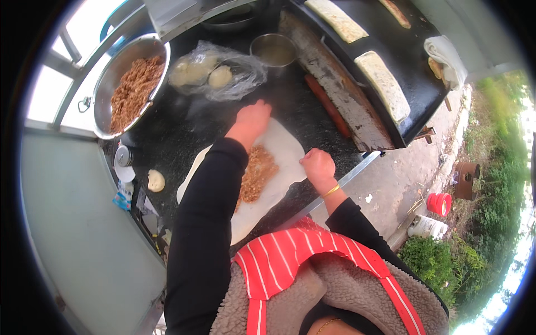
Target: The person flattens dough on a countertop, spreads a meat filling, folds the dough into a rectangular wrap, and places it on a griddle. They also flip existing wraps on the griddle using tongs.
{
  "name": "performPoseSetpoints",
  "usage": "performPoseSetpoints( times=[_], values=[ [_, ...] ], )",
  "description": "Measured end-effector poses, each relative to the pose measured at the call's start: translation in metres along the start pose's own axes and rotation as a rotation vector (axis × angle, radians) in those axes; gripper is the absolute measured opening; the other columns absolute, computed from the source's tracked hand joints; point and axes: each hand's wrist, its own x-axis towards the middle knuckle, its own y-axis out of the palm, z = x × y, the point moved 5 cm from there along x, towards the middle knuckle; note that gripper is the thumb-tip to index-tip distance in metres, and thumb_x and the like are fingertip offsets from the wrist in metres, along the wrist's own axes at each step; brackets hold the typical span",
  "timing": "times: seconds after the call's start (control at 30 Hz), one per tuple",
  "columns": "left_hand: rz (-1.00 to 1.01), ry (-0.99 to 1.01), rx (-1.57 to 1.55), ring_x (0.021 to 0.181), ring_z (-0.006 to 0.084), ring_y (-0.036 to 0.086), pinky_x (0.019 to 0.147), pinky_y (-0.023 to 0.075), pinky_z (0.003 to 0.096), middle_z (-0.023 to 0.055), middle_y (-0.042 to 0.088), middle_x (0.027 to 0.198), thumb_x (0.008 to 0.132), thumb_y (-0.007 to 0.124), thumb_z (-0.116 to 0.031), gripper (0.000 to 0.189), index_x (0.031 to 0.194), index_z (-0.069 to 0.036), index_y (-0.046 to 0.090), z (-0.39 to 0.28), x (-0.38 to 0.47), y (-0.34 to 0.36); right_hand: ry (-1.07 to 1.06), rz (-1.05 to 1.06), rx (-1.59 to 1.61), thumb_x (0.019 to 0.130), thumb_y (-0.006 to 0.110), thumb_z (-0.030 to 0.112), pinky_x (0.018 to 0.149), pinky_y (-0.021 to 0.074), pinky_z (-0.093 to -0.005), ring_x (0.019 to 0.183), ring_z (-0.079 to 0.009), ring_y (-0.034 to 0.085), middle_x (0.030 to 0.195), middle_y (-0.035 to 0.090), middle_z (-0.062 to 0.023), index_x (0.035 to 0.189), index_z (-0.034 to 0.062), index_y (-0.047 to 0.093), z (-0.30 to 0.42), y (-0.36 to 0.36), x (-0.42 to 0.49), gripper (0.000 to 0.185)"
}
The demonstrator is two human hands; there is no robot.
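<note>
A thin, wide sheet of dough lies on the dark worktop before me, with minced meat filling spread over its middle. My left hand, fingers curled, grips the sheet's far edge. At the right corner of the dough, my right hand pinches the edge between thumb and fingers; a gold-coloured bangle circles that wrist. My left sleeve hides part of the dough and filling.
A steel bowl of minced meat stands at the far left. Beyond the sheet are dough balls in a plastic bag and a metal bowl. Filled flatbreads lie on the black griddle, upper right. A small dough piece sits left.
</note>
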Motion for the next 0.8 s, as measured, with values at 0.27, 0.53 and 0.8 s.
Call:
performPoseSetpoints(
  times=[0.27, 0.53, 0.8],
  values=[
    [0.218, 0.068, -0.076, 0.101, 0.0404, 0.067, 0.083, 0.054, 0.0506, 0.017, 0.062, 0.113, 0.09, 0.062, -0.012, 0.018, 0.108, -0.008, 0.06, -0.011, -0.003, 0.005, -0.026, -0.126, 0.156, 0.077, 0.07, 0.02, 0.083, 0.0551, -0.0478, 0.09, -0.0388, 0.07, 0.088, 0.073, -0.0187, 0.088, 0.0055, 0.069, 0.003, 0.004, 0.0, 0.018],
    [0.02, 0.168, -0.565, 0.091, 0.0317, 0.059, 0.081, 0.0489, 0.0407, 0.01, 0.057, 0.096, 0.086, 0.065, -0.004, 0.007, 0.09, -0.005, 0.059, 0.029, -0.069, -0.048, -0.142, 0.305, 0.668, 0.082, 0.076, 0.01, 0.065, 0.0498, -0.0251, 0.069, -0.0062, 0.059, 0.074, 0.065, -0.0019, 0.09, 0.0005, 0.068, 0.026, -0.001, -0.044, 0.015],
    [-0.215, 0.086, -0.089, 0.123, 0.0303, 0.057, 0.102, 0.0447, 0.0432, 0.0072, 0.064, 0.126, 0.086, 0.06, 0.002, 0.019, 0.099, -0.01, 0.065, 0.072, -0.177, -0.043, -0.796, 0.546, 0.061, 0.085, 0.07, 0.021, 0.081, 0.054, -0.047, 0.092, -0.0363, 0.069, 0.091, 0.073, -0.0152, 0.107, 0.0106, 0.074, 0.083, 0.016, -0.11, 0.024]
  ],
)
